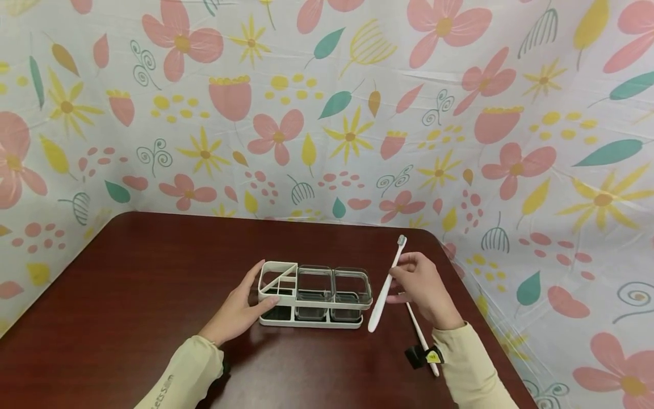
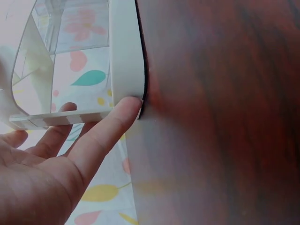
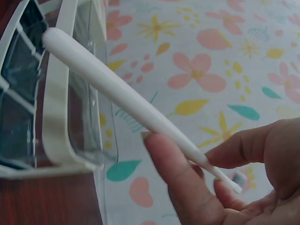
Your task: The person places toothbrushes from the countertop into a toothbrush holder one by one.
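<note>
A white toothbrush holder [image 1: 327,304] with a two-level frame stands on the table. Its left section has slanted dividers, and two clear cups [image 1: 315,284] sit in the other sections. My left hand [image 1: 239,309] grips the left end, thumb at the front rim and fingers round the back corner. In the left wrist view, a fingertip presses near the bottom edge of the holder's frame [image 2: 126,51]. Right of the holder, my right hand [image 1: 421,284] pinches a white toothbrush [image 1: 380,307] near its neck. The brush's grey bristles point up and away, its thick handle end down toward the holder.
A second white toothbrush [image 1: 419,329] lies on the table under my right wrist, partly hidden by the hand and the black wrist strap [image 1: 416,357]. The dark red-brown table [image 1: 153,272] ends at a flower-patterned curtain [image 1: 306,142] behind and at the sides.
</note>
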Demonstrator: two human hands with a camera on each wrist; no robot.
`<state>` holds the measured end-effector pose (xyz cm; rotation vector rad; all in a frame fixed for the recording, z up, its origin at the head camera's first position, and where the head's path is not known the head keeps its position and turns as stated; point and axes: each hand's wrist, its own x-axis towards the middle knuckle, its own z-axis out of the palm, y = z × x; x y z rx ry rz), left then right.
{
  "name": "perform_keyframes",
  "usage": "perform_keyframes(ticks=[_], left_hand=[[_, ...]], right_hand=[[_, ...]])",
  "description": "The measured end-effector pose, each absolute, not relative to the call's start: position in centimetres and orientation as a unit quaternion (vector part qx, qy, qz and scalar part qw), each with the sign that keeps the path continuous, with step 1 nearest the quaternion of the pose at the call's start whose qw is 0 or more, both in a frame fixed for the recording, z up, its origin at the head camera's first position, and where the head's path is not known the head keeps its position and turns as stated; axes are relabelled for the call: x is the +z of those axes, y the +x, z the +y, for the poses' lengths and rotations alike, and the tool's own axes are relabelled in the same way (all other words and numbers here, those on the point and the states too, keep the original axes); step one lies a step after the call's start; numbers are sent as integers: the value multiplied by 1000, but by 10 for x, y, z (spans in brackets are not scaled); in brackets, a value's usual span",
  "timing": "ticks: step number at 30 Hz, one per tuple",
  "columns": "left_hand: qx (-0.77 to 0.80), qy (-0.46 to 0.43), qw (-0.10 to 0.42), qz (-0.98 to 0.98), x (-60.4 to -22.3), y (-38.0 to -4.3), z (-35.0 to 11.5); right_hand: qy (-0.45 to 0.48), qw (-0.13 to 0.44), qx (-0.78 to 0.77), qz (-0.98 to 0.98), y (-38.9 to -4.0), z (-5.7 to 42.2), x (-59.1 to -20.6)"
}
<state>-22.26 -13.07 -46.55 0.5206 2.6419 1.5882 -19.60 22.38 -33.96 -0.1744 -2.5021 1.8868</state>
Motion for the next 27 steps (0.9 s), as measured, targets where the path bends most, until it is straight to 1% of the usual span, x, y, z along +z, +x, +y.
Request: perform_keyframes(ticks=[11,22,27], left_hand=[[518,165,15,839,-468,-224,-132],[521,168,6,837,-467,-224,-132],[521,166,5,837,-467,-224,-132]], right_hand=[[-44,84,655,-749,-207,188,-333],[12,144,684,-715,-217,156,-337],[38,155,693,-703,-219,142,-339]])
